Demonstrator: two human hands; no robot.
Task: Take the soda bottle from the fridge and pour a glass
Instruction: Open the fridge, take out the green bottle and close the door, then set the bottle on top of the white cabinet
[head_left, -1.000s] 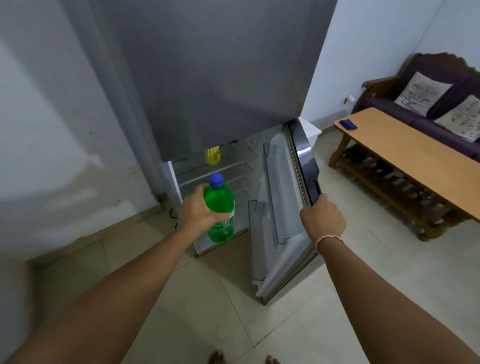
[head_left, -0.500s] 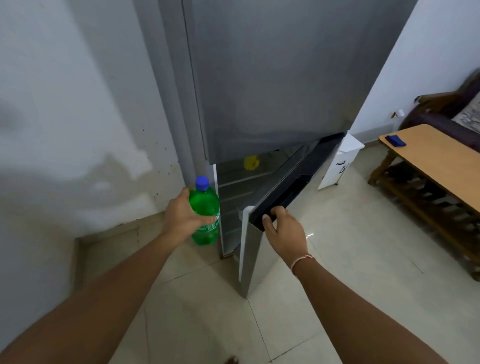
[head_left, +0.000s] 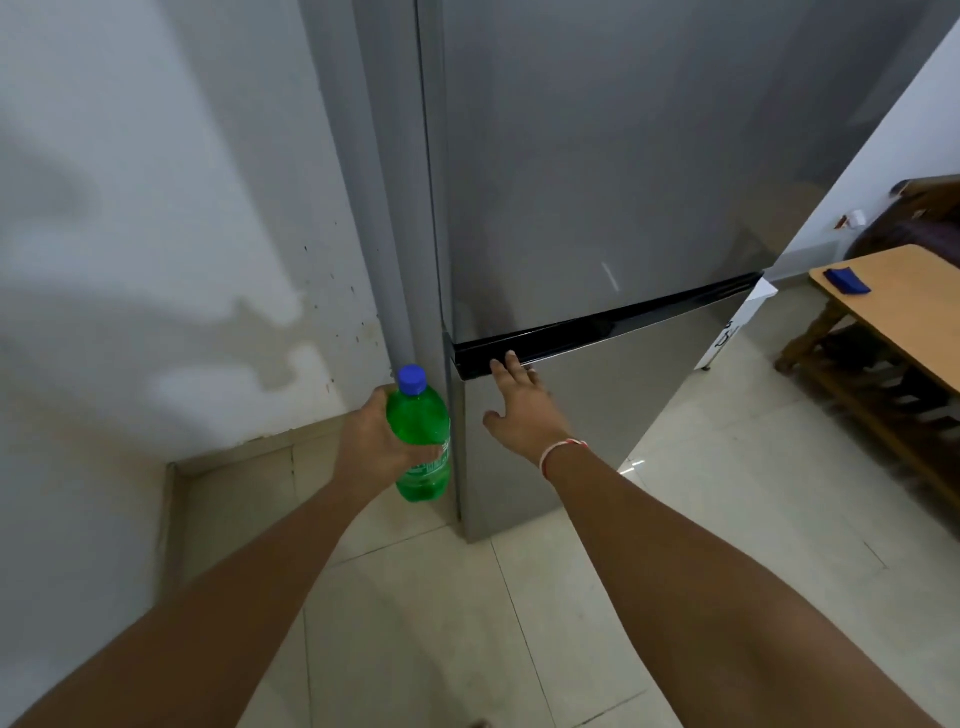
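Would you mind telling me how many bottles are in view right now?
1: a green bottle with a blue cap, held in the left hand beside the closed fridge.

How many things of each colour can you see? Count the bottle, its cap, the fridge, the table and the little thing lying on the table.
Green: 1, the bottle
Blue: 2, the cap and the little thing on the table
Grey: 1, the fridge
Brown: 1, the table
Total: 5

A home: fridge (head_left: 597, 208) near wooden table (head_left: 904, 306), sofa (head_left: 919, 218).
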